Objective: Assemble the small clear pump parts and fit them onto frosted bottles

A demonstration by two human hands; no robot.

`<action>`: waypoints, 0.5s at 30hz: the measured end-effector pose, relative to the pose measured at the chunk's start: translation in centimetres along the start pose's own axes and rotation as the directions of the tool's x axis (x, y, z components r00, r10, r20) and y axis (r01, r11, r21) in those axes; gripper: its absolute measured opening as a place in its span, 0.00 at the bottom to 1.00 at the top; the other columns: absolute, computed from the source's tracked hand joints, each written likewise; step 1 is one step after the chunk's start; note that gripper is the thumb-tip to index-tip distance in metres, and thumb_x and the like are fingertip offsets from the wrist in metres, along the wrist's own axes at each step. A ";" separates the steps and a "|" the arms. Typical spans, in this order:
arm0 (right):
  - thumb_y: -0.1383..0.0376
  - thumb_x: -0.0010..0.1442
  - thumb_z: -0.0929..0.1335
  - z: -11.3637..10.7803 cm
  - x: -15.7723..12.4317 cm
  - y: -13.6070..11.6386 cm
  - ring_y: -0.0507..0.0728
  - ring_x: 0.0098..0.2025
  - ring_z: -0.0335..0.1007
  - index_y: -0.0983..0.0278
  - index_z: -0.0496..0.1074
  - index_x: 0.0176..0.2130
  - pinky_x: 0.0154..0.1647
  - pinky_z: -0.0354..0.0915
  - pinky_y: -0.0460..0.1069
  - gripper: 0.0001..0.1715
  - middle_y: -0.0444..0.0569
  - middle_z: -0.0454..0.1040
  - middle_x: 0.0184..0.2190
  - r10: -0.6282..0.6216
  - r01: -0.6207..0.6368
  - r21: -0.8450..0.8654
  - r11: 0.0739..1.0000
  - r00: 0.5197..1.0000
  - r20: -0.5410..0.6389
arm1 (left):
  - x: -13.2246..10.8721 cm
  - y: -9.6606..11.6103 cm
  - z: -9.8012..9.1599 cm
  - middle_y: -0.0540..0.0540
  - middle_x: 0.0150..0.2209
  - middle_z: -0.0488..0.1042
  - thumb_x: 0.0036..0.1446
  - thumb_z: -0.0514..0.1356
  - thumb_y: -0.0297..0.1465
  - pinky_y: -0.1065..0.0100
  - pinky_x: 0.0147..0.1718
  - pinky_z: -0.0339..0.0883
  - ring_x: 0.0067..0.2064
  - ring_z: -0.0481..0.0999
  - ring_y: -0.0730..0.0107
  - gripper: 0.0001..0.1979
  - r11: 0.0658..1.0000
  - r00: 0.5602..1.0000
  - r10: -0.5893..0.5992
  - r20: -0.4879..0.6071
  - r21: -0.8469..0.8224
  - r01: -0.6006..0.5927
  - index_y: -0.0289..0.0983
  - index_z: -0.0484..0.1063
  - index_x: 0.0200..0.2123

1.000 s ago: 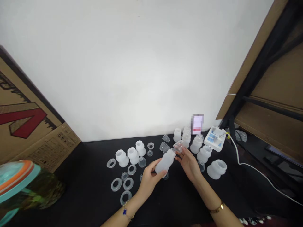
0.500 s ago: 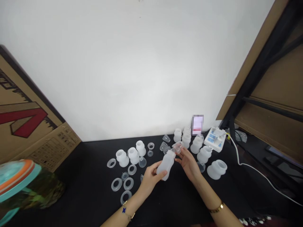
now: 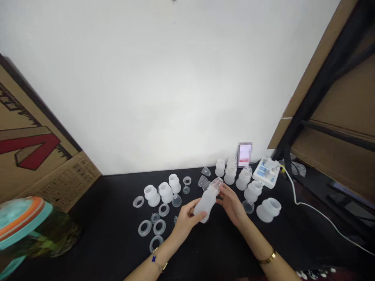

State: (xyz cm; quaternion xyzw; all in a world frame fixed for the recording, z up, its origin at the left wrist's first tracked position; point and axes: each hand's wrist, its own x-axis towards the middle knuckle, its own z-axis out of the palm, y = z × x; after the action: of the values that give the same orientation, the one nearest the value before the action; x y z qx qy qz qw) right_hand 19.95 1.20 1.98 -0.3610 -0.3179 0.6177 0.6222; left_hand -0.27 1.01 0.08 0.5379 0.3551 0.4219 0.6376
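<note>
A frosted white baby bottle [image 3: 205, 205] leans to the right above the black table, its body gripped by my left hand [image 3: 187, 218]. Over the bottle's top sits a clear cap [image 3: 217, 183], which the fingers of my right hand [image 3: 231, 203] pinch from the right side. The teat under the cap is hard to make out. Close behind, more clear caps [image 3: 202, 181] lie on the table. Right of my right hand stand open white bottle bodies [image 3: 253, 191] and a clear teat [image 3: 248, 207].
White bottle bodies [image 3: 165, 193], translucent rings [image 3: 144, 228] and teats [image 3: 176, 200] lie to the left. Several bottles [image 3: 230, 175] stand along the wall. A white box [image 3: 266, 171] with a cable [image 3: 310, 210], a lidded jar [image 3: 38, 230] and a carton [image 3: 79, 175] flank them.
My right hand has brought the clear cap down and left onto the bottle's top. My left hand keeps its hold on the bottle with little movement.
</note>
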 end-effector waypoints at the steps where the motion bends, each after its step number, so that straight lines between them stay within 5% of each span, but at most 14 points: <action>1: 0.55 0.58 0.76 0.0 0.0 0.0 0.60 0.43 0.75 0.59 0.80 0.47 0.35 0.70 0.49 0.19 0.50 0.81 0.43 0.003 -0.003 -0.001 1.000 1.000 0.002 | 0.0 0.0 0.0 0.41 0.43 0.83 0.48 0.74 0.42 0.66 0.38 0.73 0.42 0.80 0.54 0.29 1.000 1.000 -0.001 0.004 -0.003 0.001 0.34 0.80 0.52; 15: 0.52 0.59 0.74 -0.6 0.5 0.5 0.60 0.42 0.75 0.58 0.81 0.47 0.33 0.69 0.50 0.19 0.50 0.82 0.43 0.041 -0.040 0.037 0.999 0.999 -0.010 | 0.0 -0.1 -0.1 0.40 0.44 0.83 0.47 0.75 0.40 0.66 0.37 0.73 0.42 0.80 0.54 0.30 1.000 1.000 0.004 0.006 -0.006 -0.004 0.33 0.79 0.52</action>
State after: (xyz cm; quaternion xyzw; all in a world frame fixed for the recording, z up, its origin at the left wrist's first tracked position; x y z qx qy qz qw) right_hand 20.23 1.61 1.17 -0.3593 -0.2958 0.6338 0.6178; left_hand -0.31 1.08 -0.07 0.5381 0.3509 0.4227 0.6392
